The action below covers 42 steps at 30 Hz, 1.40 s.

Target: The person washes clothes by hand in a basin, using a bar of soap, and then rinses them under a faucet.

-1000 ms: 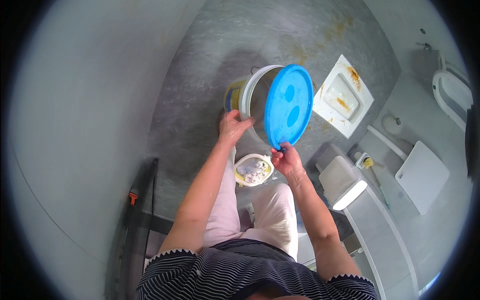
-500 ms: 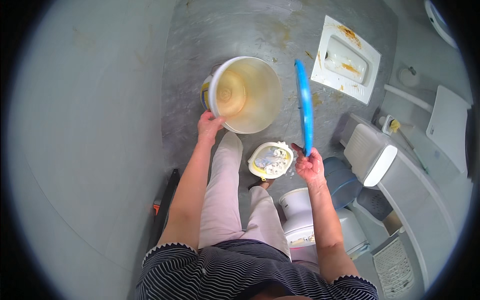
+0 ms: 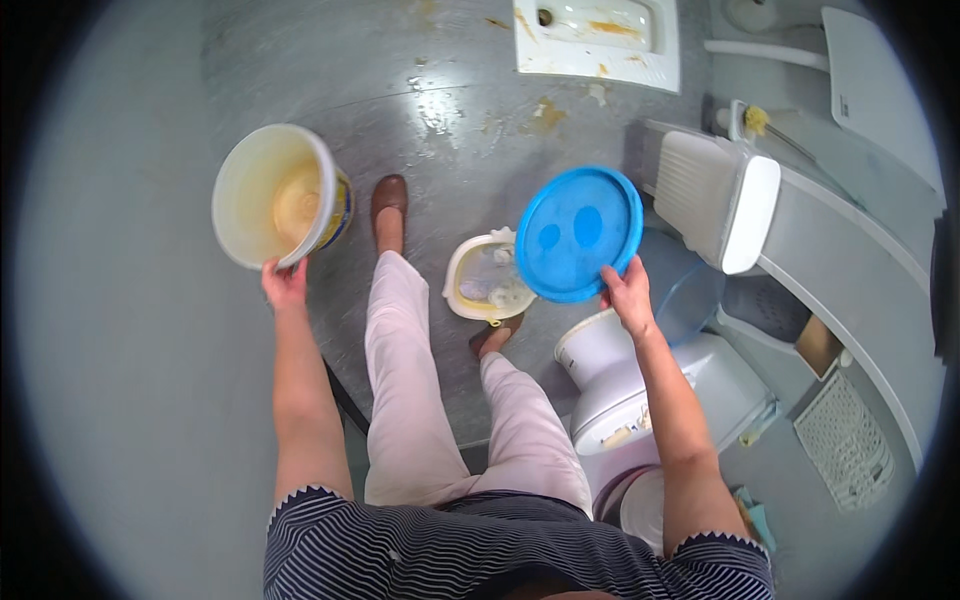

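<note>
My left hand (image 3: 286, 285) grips the near rim of a white plastic bucket (image 3: 245, 190). The bucket is tilted so that its stained inside shows, and part of a blue and yellow label is visible on its outer wall. In my right hand (image 3: 627, 295) is a round blue lid (image 3: 580, 235), pinched at its lower right edge with its broad face turned up. Below and left of the lid, a small cream basin (image 3: 456, 280) stands on the floor by my right foot. Whitish things lie in it, partly hidden by the lid.
A squat toilet (image 3: 600, 40) with brown stains is set in the wet grey floor ahead. To the right stand a white lidded bin (image 3: 710, 195) and a toilet brush (image 3: 757, 120). A white pedestal-like fixture (image 3: 640, 380) and a white lattice basket (image 3: 845, 440) are nearer me.
The bucket has swung left in my left hand. The lid has turned from edge-on to showing its broad face. My left foot has stepped forward, and the view has shifted.
</note>
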Motion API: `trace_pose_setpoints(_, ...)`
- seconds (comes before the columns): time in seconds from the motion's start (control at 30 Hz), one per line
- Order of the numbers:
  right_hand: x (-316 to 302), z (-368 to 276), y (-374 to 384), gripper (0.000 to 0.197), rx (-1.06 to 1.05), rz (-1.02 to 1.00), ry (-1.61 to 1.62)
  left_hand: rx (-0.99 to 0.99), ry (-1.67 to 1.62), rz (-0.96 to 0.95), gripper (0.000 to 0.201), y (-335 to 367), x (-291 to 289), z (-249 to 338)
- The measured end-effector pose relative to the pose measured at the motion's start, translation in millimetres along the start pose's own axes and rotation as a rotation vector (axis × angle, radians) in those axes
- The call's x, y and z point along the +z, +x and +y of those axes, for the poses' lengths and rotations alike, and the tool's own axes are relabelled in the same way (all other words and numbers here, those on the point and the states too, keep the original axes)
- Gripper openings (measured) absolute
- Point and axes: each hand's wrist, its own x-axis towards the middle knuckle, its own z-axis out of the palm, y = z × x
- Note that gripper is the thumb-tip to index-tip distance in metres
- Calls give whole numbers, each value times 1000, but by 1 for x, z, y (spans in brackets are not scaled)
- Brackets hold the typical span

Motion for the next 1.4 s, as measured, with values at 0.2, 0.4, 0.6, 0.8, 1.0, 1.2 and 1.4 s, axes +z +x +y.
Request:
trace_pose_setpoints(0.2, -18, -40, 32, 21, -1, 83, -483, -336, 70, 90, 45, 15, -52, -14)
trace_pose_setpoints(0.4, -66, -106, 37, 23, 11, 214, -523, -486, 112, 265, 51, -3, -41, -17)
trace_pose_setpoints(0.6, -159, -161, 56, 23, -41, 433, -246, -391, 504, 276, 34, -24, -37, 7)
trace_pose_setpoints(0.8, -299, -198, 76, 18, -249, 652, -309, -379, 639, 260, 32, -43, 18, 34)
trace_pose_setpoints(1.0, -384, -199, 184, 22, -143, 693, -561, -276, 685, 292, 29, -80, 56, 25)
trace_pose_setpoints(1.2, -406, -125, 338, 27, 26, 570, -791, -315, 921, 371, 30, -156, 67, -6)
trace_pose_setpoints(1.4, -386, -70, 435, 26, 138, 431, -695, -398, 1143, 441, 34, -203, 109, -27)
